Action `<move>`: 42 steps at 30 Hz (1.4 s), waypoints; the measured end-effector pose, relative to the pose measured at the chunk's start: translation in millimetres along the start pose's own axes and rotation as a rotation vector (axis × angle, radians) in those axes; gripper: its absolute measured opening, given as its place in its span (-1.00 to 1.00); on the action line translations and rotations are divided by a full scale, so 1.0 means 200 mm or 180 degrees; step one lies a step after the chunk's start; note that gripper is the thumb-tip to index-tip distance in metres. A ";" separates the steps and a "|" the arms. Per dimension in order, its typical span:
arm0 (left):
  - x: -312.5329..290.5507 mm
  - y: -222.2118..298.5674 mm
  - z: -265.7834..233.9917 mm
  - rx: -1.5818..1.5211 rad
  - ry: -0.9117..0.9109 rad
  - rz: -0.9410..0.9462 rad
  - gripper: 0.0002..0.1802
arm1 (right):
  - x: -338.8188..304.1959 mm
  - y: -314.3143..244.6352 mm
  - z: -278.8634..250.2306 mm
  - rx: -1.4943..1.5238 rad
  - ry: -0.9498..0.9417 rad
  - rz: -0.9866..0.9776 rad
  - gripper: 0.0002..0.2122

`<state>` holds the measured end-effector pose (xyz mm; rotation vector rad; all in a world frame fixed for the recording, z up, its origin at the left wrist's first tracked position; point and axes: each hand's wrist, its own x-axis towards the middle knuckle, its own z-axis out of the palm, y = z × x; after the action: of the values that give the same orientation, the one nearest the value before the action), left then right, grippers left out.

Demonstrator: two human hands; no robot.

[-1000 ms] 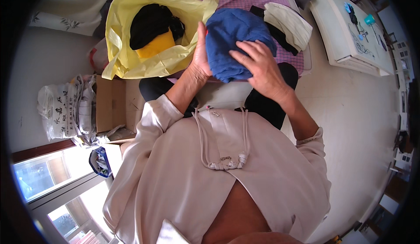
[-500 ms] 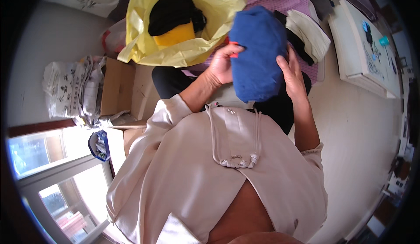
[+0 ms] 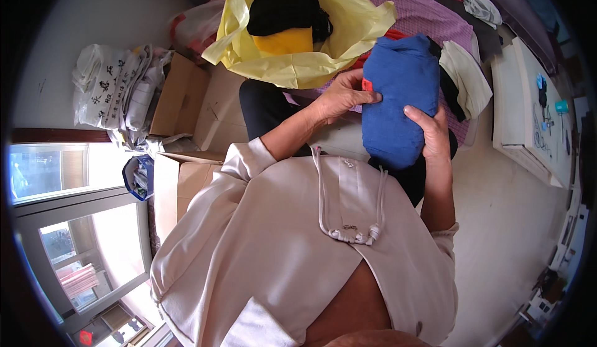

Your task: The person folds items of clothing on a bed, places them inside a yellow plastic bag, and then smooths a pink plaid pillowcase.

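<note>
Both of our hands grip one folded blue garment (image 3: pixel 398 101), held up in front of us so the fold stays together. Our left hand (image 3: pixel 341 95) pinches its left edge, fingers closed beside a small red tag, while our right hand (image 3: pixel 430 132) clasps the lower right side from below. Left of the garment lies a yellow plastic bag (image 3: pixel 298 61), mouth open, with black and yellow clothing inside. Right of the garment lies a folded cream cloth (image 3: pixel 465 76).
</note>
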<state>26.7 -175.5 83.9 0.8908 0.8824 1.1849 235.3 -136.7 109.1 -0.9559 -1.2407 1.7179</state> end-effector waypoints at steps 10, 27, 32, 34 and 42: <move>-0.07 0.30 -0.15 -0.1126 0.0184 0.0461 -0.48 | 0.40 -0.36 0.33 -0.1001 -0.1522 -0.0460 -0.46; 0.14 0.05 -0.67 -0.2968 0.2242 0.0504 -0.55 | 0.95 0.31 0.83 -0.4236 -0.1440 -0.2280 -0.43; -0.11 0.20 -0.38 -0.2452 0.2236 -0.0503 -0.59 | 0.94 0.38 0.85 -0.5014 -0.1521 -0.2471 -0.44; -0.21 0.16 -0.39 -0.1552 0.1045 0.0223 -0.58 | 0.91 0.33 0.88 -0.5181 -0.1778 -0.2218 -0.41; 0.04 0.18 -0.69 0.4754 0.2211 0.2275 -0.62 | 0.96 0.44 0.85 -0.5091 -0.1396 -0.2369 -0.64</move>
<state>-112.1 -148.3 62.0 2.1632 2.2507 1.3504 -9.3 -42.7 41.4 -0.6483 -2.8517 0.0601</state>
